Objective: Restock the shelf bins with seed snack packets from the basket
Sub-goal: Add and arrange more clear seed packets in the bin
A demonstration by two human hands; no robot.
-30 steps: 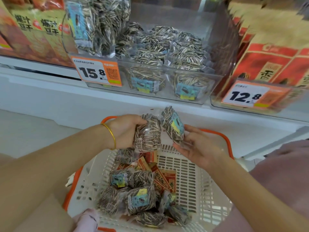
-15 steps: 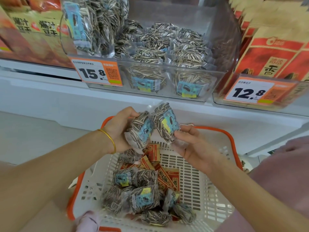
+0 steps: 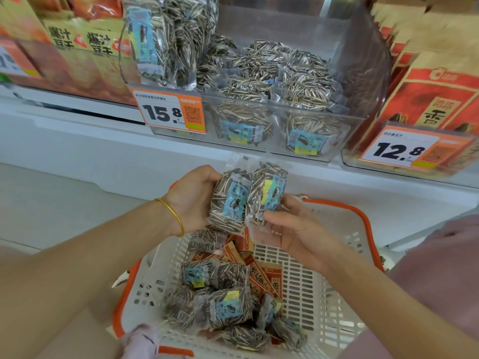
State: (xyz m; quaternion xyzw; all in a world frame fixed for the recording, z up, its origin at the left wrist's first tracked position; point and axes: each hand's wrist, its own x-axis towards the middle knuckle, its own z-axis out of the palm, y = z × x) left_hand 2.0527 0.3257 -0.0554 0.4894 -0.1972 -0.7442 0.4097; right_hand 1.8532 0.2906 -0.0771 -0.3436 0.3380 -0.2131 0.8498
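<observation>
Shelf bin (image 3: pixel 272 24): a clear bin behind the 15.8 price tag (image 3: pixel 171 111), already partly filled with striped seed packets. Room is left at the top and back, so it is judged to be the target bin.
Basket (image 3: pixel 363 218): held below the shelf edge. More seed packets (image 3: pixel 225 307) and red packets (image 3: pixel 267 278) are left inside, so the restocking is judged far from finished.
Left hand (image 3: pixel 193 200): closed round the left packet (image 3: pixel 230 200), which is gripped from its left side.
Right hand (image 3: pixel 298 231): clamped on the lower end of the right packet (image 3: pixel 268 193).
Change over the last second: both packets are raised higher above the basket, turned label side up and brought side by side, touching. The pair is thus readied for the bin.
Fingers (image 3: pixel 291 203): curled behind and beneath each packet with the thumbs laid across the front. The upper ends stand free above the fingers, pointing toward the bin.
</observation>
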